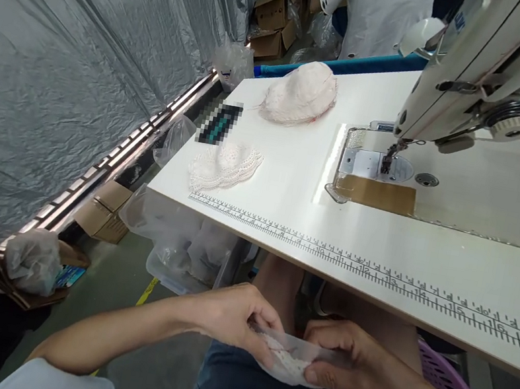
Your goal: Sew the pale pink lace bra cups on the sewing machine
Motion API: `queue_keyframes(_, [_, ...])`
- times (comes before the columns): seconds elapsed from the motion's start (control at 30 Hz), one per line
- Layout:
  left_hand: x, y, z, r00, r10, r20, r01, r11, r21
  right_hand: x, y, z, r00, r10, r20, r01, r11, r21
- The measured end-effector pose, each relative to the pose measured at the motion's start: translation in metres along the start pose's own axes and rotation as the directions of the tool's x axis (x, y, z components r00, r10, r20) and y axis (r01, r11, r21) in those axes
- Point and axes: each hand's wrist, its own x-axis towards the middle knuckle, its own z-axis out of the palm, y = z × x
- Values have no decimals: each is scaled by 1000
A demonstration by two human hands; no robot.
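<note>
Over my lap, below the table's front edge, both hands grip a clear plastic bag (295, 376) with white lacy fabric (287, 360) inside. My left hand (245, 322) pinches the bag's left side between thumb and fingers. Closed on its right side is my right hand (344, 357), thumb toward me. On the table left of the sewing machine (462, 76) lies a white crocheted lace piece (225, 167). Farther back sits a pale, rounded fabric piece (302, 93), its edge showing a little reddish thread.
A printed ruler (321, 249) runs along the front of the white table (284, 172). Under its left end stands a clear plastic bin (181, 268) with bagged items. Cardboard boxes (106, 211) line the silver curtain. Beyond the table is a person in white (387, 16).
</note>
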Motion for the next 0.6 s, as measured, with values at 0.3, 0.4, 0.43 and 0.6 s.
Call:
queue_keyframes(0.3, [2,-2,1,1000,-10,11,11,999,-35,-2,3,0,999,33,7,-34,993,111])
queue_keyframes(0.4, [2,-4,3,1000,-13,-3,13,999,-50,0,7,-2,1000,30,-4,-30,999,30])
queue_keyframes(0.43, [2,-4,3,1000,-16,-12,16,998,-55,0,10,-3,999,29,-21,-30,999,-45])
queue_keyframes(0.6, [3,-1,2,991,-82,-103,73,994,-85,-1,25,7,934,-99,-345,-71,891,-448])
